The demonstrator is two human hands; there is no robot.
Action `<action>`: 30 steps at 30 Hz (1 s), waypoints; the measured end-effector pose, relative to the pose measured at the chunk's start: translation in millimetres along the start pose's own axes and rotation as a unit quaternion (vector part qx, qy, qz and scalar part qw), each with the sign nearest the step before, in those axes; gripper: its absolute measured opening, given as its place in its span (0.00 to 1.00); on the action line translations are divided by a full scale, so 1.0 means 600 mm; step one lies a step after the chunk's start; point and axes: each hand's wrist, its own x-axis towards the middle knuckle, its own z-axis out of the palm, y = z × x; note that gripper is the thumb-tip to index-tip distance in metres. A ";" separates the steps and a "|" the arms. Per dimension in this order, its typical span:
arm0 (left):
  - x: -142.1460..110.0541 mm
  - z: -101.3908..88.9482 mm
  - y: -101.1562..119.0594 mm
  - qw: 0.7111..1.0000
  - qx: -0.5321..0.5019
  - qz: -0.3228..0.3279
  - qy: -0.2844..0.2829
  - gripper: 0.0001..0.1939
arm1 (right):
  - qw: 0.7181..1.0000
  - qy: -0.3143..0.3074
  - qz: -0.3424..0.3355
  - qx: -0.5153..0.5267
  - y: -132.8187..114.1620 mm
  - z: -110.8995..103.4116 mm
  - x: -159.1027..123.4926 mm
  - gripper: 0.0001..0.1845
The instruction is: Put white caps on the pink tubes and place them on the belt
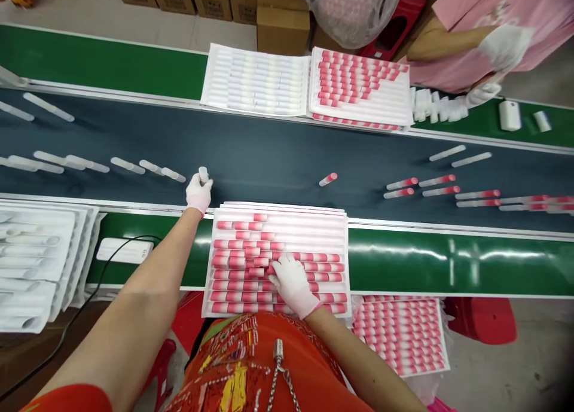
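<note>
My left hand (200, 194), in a white glove, reaches over the dark conveyor belt with its fingers closed on a small white tube (203, 174). Just beyond it on the left, a row of slim white tubes (173, 174) lies on the belt. My right hand (293, 284), also gloved, is over a white ridged tray (305, 229) in front of me. Its fingertips are closed on a pink-and-white cap (271, 269), partly hidden by the fingers. More pink-and-white caps (233, 285) lie in the tray's grooves, with a few loose ones piled on top near the fingers.
Pink-topped tubes (399, 193) lie along the belt (269, 143) to the right. Across it stand a tray of white pieces (255, 80) and a tray of pink caps (359, 89). A co-worker's gloved hand (506, 47) is at upper right. Stacked trays (67, 250) sit at left.
</note>
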 end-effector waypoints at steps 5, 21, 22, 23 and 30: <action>-0.160 -0.046 0.051 0.982 -0.043 0.136 -0.120 0.24 | 0.940 0.103 0.041 0.322 0.029 -0.056 -0.001 0.06; -0.359 -0.045 0.174 0.899 -0.029 0.148 -0.411 0.16 | 0.753 0.219 -0.061 0.617 0.039 -0.231 -0.003 0.20; -0.358 -0.045 0.179 0.899 -0.024 0.136 -0.417 0.15 | 0.759 0.205 -0.066 0.614 0.040 -0.232 -0.004 0.21; -0.357 -0.045 0.184 0.898 -0.018 0.125 -0.422 0.13 | 0.764 0.193 -0.072 0.611 0.039 -0.236 -0.006 0.22; -0.361 -0.017 0.192 0.919 -0.016 0.144 -0.366 0.15 | 0.799 0.246 -0.071 0.544 -0.015 -0.266 -0.022 0.09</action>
